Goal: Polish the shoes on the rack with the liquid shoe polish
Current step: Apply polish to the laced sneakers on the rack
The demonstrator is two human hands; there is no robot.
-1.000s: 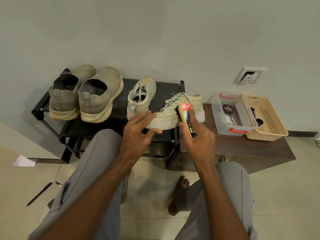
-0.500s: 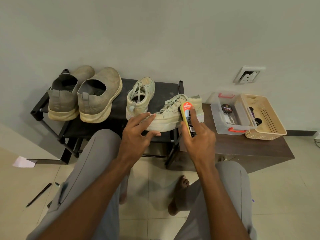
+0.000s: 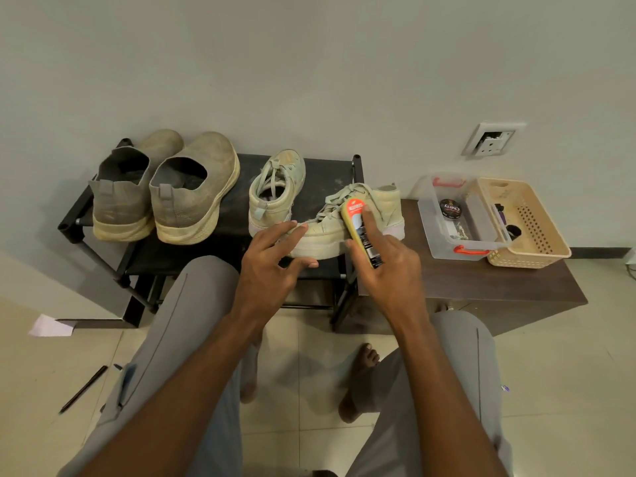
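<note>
A pale green sneaker (image 3: pixel 385 208) lies sideways across the right end of the black shoe rack (image 3: pixel 316 166) and the brown cabinet. My right hand (image 3: pixel 389 266) holds the yellow liquid polish bottle (image 3: pixel 359 232) against the sneaker's side, index finger stretched along the bottle. My left hand (image 3: pixel 272 263) touches the sneaker's toe with straight fingers. The matching sneaker (image 3: pixel 275 191) stands upright on the rack just to the left. Two worn grey-beige shoes (image 3: pixel 165 187) sit at the rack's left end.
A clear plastic box (image 3: pixel 461 249) with a polish tin and a beige basket (image 3: pixel 537 249) stand on the brown cabinet (image 3: pixel 481 287) at right. A wall socket (image 3: pixel 490 139) is above them. A pen (image 3: pixel 82 389) and a paper scrap (image 3: pixel 51 325) lie on the tiled floor at left.
My right hand has shifted the polish bottle slightly along the sneaker's side. My left hand's fingers have moved a little on the toe.
</note>
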